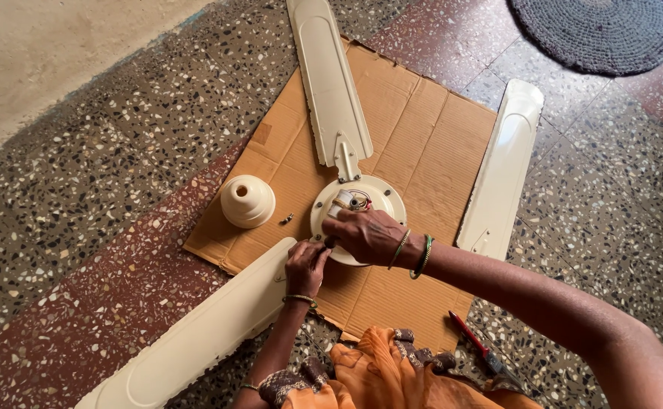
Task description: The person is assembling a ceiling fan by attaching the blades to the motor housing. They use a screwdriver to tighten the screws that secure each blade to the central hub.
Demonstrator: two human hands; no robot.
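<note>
Both hands worked at the near edge of the cream ceiling-fan motor hub (pixel 362 198), which sat on a flat cardboard sheet (pixel 422 144) on the speckled floor (pixel 82 189).

Right hand (pixel 368 235) lay over the hub's near rim, fingers curled down and pinched on sth small and dark at the rim; too small to tell what it was, poss. a screw or tool tip. So: clenched, but the held item couldn't be made out. The hub lay directly under and just beyond that hand, with wiring and a small part exposed on top, just past the knuckles.

Left hand (pixel 306 266) sat just below-left of the right hand, fingers bent and closed on the root end of the loose blade (pixel 195 333), where it met the hub rim. That blade ran away from the grip toward the lower left, off the cardboard.

Another blade (pixel 330 83) was attached to the hub's far side, opp. the hands, pointing away. A third blade (pixel 502 167) lay detached to the right of the right wrist, well apart from the hub.

Left of both hands: a cream bell-shaped canopy cover (pixel 247 200) on the cardboard, w/ a small metal screw (pixel 287 219) between it and the hub. A red-handled tool (pixel 474 342) lay under the right forearm, near the cardboard's near edge.
</note>
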